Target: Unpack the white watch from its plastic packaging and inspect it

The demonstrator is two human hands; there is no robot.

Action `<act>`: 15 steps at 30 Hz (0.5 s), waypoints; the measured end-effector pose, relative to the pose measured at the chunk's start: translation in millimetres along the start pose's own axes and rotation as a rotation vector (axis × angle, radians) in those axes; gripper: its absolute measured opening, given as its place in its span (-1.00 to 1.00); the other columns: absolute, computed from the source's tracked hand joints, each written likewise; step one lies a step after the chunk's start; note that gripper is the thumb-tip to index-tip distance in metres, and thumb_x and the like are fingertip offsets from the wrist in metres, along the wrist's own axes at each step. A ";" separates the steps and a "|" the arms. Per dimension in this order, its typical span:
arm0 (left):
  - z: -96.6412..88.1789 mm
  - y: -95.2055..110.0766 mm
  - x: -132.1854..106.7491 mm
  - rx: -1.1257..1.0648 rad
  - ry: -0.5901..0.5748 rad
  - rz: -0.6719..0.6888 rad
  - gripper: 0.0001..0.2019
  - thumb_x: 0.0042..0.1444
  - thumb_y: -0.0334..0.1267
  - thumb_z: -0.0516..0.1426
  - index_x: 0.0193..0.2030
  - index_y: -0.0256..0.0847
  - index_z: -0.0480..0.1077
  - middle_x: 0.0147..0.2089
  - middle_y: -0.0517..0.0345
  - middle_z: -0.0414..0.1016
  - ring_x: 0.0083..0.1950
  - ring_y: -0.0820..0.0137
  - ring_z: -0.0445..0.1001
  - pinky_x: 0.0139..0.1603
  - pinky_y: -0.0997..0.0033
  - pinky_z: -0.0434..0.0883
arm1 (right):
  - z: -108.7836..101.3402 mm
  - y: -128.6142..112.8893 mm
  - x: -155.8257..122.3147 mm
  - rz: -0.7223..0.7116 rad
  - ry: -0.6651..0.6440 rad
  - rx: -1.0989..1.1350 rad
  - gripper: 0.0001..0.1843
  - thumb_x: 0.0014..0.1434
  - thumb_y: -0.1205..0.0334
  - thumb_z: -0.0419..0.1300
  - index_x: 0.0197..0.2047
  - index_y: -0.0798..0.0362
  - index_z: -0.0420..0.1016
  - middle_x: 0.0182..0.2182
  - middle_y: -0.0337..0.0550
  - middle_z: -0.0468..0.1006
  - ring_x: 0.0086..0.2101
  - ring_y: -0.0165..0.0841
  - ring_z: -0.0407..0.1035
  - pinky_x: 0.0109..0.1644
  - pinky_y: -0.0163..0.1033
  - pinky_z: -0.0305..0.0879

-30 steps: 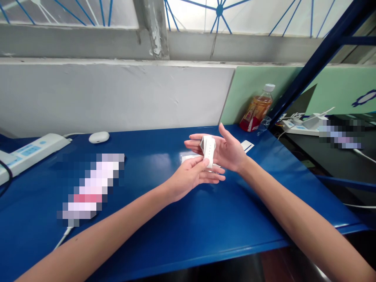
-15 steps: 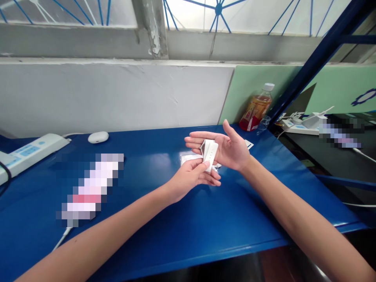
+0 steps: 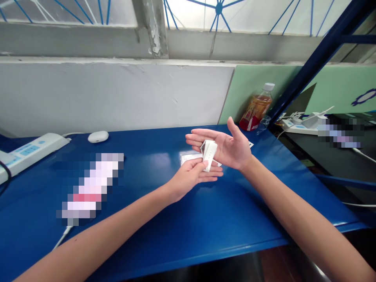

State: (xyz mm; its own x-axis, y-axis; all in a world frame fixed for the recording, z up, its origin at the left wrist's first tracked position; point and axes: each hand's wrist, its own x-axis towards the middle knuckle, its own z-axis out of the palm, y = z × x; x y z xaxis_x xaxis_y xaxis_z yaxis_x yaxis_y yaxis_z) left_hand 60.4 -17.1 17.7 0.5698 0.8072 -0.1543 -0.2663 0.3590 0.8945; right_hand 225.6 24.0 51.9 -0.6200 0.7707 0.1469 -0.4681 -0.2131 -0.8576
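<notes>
Between thumb and fingers, my left hand point(image 3: 190, 176) pinches a white watch strap point(image 3: 210, 150) with a row of small holes. A shiny, rounded piece shows at its upper left side; I cannot make out whether that is a buckle or the watch case. Just beyond it is my right hand point(image 3: 229, 147), open, palm turned up and thumb spread. The strap overlaps that palm and fingers in view; whether it touches them I cannot tell. Partly hidden behind both hands, a clear plastic packet point(image 3: 184, 158) with something white lies on the blue table point(image 3: 147, 164).
At the left are a white power strip point(image 3: 41, 147), a white earbud case point(image 3: 98, 136) and a blurred-out phone point(image 3: 94, 184) on a cable. A bottle of amber drink point(image 3: 255, 109) leans in the back right corner, near a blue metal post point(image 3: 302, 62).
My right hand has shifted slightly right and up. My left hand's fingers have straightened a little beneath the strap, which stays pinched in it.
</notes>
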 end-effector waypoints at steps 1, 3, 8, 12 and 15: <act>-0.2 -0.1 0.1 0.004 0.002 0.001 -0.66 0.15 -0.16 0.21 -0.10 -0.45 0.49 -0.12 -0.27 0.62 -0.01 0.03 0.60 0.11 0.01 0.45 | 0.2 -0.3 -0.1 0.002 0.002 -0.003 -0.18 0.25 -0.39 -0.21 0.06 0.09 0.54 0.15 0.03 0.50 0.26 -0.09 0.23 0.36 0.02 0.06; -0.5 -0.1 0.2 0.012 0.006 -0.004 -0.65 0.14 -0.15 0.21 -0.10 -0.45 0.49 -0.13 -0.27 0.62 -0.01 0.03 0.60 0.10 0.01 0.46 | 0.4 -0.7 -0.2 0.008 0.010 -0.012 -0.17 0.25 -0.40 -0.22 0.05 0.09 0.54 0.15 0.03 0.51 0.26 -0.09 0.23 0.35 0.02 0.06; -0.4 0.0 0.5 0.027 0.005 -0.011 -0.64 0.15 -0.14 0.21 -0.09 -0.46 0.49 -0.12 -0.29 0.62 -0.02 0.03 0.61 0.09 0.02 0.46 | -0.5 -0.1 -0.2 0.004 -0.009 -0.005 -0.16 0.25 -0.40 -0.21 0.06 0.10 0.53 0.15 0.06 0.51 0.25 -0.08 0.25 0.35 0.04 0.06; 0.2 0.7 0.5 0.034 0.009 -0.024 -0.67 0.18 -0.17 0.17 -0.09 -0.45 0.48 -0.13 -0.28 0.62 -0.06 0.06 0.62 0.04 0.05 0.48 | -1.8 1.4 0.3 0.000 -0.027 0.018 -0.17 0.26 -0.38 -0.21 0.07 0.12 0.53 0.13 0.06 0.52 0.23 -0.09 0.26 0.35 0.04 0.04; 0.4 0.8 0.5 0.031 0.000 -0.033 -0.70 0.20 -0.19 0.15 -0.10 -0.43 0.47 -0.15 -0.25 0.62 -0.09 0.08 0.63 0.02 0.06 0.48 | -2.3 2.3 0.7 0.009 -0.014 0.020 -0.16 0.25 -0.39 -0.20 0.07 0.12 0.53 0.12 0.06 0.52 0.23 -0.09 0.27 0.35 0.03 0.05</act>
State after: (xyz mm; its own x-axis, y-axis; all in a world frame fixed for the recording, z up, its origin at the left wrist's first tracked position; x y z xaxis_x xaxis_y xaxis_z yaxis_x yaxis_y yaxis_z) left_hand 60.7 -16.6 18.4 0.5778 0.7953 -0.1835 -0.2236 0.3705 0.9015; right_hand 225.5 25.4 48.8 -0.6334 0.7599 0.1461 -0.4747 -0.2325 -0.8489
